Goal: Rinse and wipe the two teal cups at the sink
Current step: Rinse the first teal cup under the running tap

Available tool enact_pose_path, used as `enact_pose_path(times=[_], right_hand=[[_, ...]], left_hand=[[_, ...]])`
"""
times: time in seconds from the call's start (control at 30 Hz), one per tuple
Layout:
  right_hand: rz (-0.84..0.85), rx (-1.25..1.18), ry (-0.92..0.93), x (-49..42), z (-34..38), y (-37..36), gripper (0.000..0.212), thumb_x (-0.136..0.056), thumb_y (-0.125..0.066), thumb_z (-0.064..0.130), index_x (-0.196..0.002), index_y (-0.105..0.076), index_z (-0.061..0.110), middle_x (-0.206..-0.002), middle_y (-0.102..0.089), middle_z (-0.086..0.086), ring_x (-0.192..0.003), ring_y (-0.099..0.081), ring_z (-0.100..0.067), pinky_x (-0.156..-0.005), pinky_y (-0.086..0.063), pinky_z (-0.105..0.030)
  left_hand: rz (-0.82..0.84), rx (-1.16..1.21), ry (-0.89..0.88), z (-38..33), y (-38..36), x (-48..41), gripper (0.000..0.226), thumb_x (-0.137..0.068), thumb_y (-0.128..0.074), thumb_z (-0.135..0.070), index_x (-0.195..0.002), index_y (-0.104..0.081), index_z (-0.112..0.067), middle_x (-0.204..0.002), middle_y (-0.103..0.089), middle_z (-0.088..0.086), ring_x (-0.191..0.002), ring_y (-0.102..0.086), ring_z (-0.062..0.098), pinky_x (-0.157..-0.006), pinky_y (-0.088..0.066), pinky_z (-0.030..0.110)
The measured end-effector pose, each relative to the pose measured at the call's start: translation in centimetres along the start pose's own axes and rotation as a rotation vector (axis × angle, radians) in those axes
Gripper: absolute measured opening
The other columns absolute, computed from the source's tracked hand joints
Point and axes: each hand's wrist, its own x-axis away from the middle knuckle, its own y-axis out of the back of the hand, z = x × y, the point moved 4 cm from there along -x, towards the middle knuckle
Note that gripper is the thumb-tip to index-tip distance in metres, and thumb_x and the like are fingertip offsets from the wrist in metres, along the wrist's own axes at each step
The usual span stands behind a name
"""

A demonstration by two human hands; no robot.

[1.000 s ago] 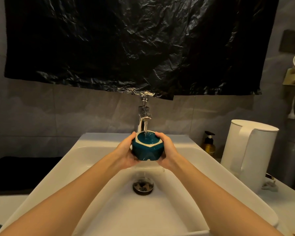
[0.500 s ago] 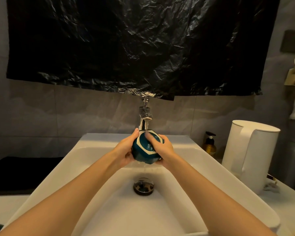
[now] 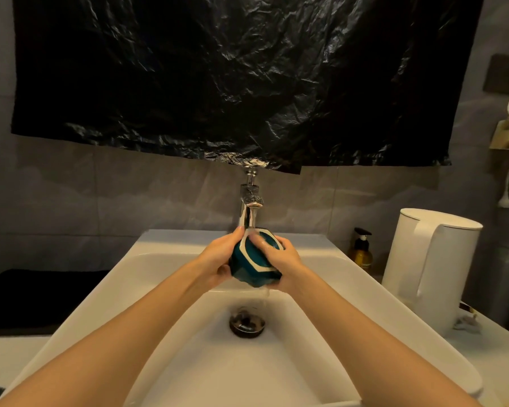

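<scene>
Both hands, left hand and right hand, are holding one teal cup tilted under the running faucet over the sink, right fingers rubbing inside; wiping, and an unseen second cup, seemingly remain.

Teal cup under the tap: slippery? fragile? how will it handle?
Likely slippery: the teal cup is wet, with water from the faucet running off it. Probably rigid and breakable: its glossy faceted walls look ceramic, above a hard sink. The left hand and right hand both clasp it, which seems prudent.
</scene>
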Motion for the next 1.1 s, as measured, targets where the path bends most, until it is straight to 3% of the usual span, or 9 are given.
enact_pose_path(times=[0.1,0.23,0.37,0.47,0.57,0.67,0.77,0.93,1.1], right_hand=[[0.019,-0.016,-0.027,-0.1,0.1,0.3,0.050,-0.079,-0.073,0.046,-0.120,-0.052,0.025,-0.114,-0.064,-0.009,-0.097,-0.065,-0.031,-0.068,-0.059,-0.047],[0.234,-0.016,0.008,0.3,0.8,-0.3,0.034,-0.097,-0.053,0.027,-0.131,-0.049,0.026,-0.123,-0.062,-0.008,-0.107,-0.062,-0.029,-0.084,-0.055,-0.050],[0.483,-0.075,0.030,1.4,1.4,-1.0,0.067,-0.083,-0.068,0.001,-0.134,-0.041,0.034,-0.128,-0.059,-0.004,-0.111,-0.060,-0.027,-0.088,-0.053,-0.048],[0.323,0.044,0.094,1.3,1.0,-1.1,0.081,-0.067,-0.085,0.008,-0.133,-0.042,0.030,-0.122,-0.061,-0.002,-0.109,-0.061,-0.025,-0.087,-0.055,-0.047],[0.116,0.016,0.066,0.9,0.7,-1.1,0.064,-0.070,-0.084,0.023,-0.125,-0.051,0.018,-0.113,-0.067,-0.007,-0.098,-0.067,-0.025,-0.080,-0.058,-0.041],[0.142,-0.123,-0.078,1.1,0.8,-0.6,0.043,-0.081,-0.074,0.031,-0.116,-0.062,0.010,-0.104,-0.072,-0.012,-0.089,-0.069,-0.027,-0.065,-0.057,-0.033],[0.237,-0.160,-0.149,2.0,1.4,-0.3,0.030,-0.084,-0.070,0.032,-0.105,-0.068,0.011,-0.092,-0.075,-0.007,-0.082,-0.070,-0.022,-0.065,-0.057,-0.030],[0.094,0.172,0.179,2.0,3.3,0.5,0.039,-0.074,-0.080,0.018,-0.108,-0.063,0.009,-0.098,-0.072,-0.008,-0.085,-0.068,-0.018,-0.069,-0.057,-0.026],[-0.048,0.732,0.584,2.8,4.9,0.6,0.049,-0.064,-0.086,0.023,-0.100,-0.052,0.017,-0.094,-0.063,0.004,-0.086,-0.060,-0.012,-0.070,-0.052,-0.021]], left_hand=[[-0.014,0.009,-0.001,0.1,-0.2,0.0,0.035,-0.095,-0.050,-0.040,-0.113,-0.062,-0.013,-0.111,-0.068,0.011,-0.105,-0.063,0.026,-0.085,-0.054,0.039],[-0.095,0.089,-0.002,-0.5,0.8,0.3,0.031,-0.095,-0.049,-0.041,-0.098,-0.064,-0.013,-0.098,-0.068,0.010,-0.087,-0.063,0.022,-0.069,-0.052,0.036],[-0.136,0.144,-0.012,-1.1,1.8,0.4,0.033,-0.096,-0.048,-0.041,-0.087,-0.063,-0.012,-0.085,-0.066,0.008,-0.076,-0.062,0.021,-0.063,-0.051,0.035],[-0.104,0.142,0.002,-0.8,1.6,0.1,0.037,-0.096,-0.045,-0.042,-0.090,-0.064,-0.011,-0.087,-0.068,0.009,-0.077,-0.064,0.022,-0.065,-0.052,0.035],[-0.016,0.111,0.010,-0.4,0.9,-0.1,0.040,-0.096,-0.045,-0.044,-0.103,-0.064,-0.010,-0.097,-0.070,0.012,-0.086,-0.066,0.024,-0.074,-0.054,0.036],[0.033,0.025,-0.061,-0.6,0.4,-0.3,0.038,-0.093,-0.053,-0.040,-0.112,-0.063,-0.008,-0.104,-0.071,0.012,-0.093,-0.067,0.024,-0.082,-0.055,0.036],[0.061,-0.034,-0.119,-0.7,0.3,-0.4,0.032,-0.097,-0.049,-0.028,-0.121,-0.058,-0.008,-0.106,-0.070,0.010,-0.093,-0.067,0.021,-0.078,-0.054,0.032],[0.128,-0.173,-0.036,-0.4,1.2,0.1,0.029,-0.099,-0.045,-0.030,-0.126,-0.053,-0.022,-0.119,-0.064,0.007,-0.110,-0.060,0.024,-0.093,-0.051,0.041],[0.172,0.105,0.146,-0.2,1.9,0.3,0.035,-0.091,-0.048,-0.004,-0.126,-0.047,0.000,-0.122,-0.055,0.028,-0.112,-0.056,0.041,-0.102,-0.041,0.053]])
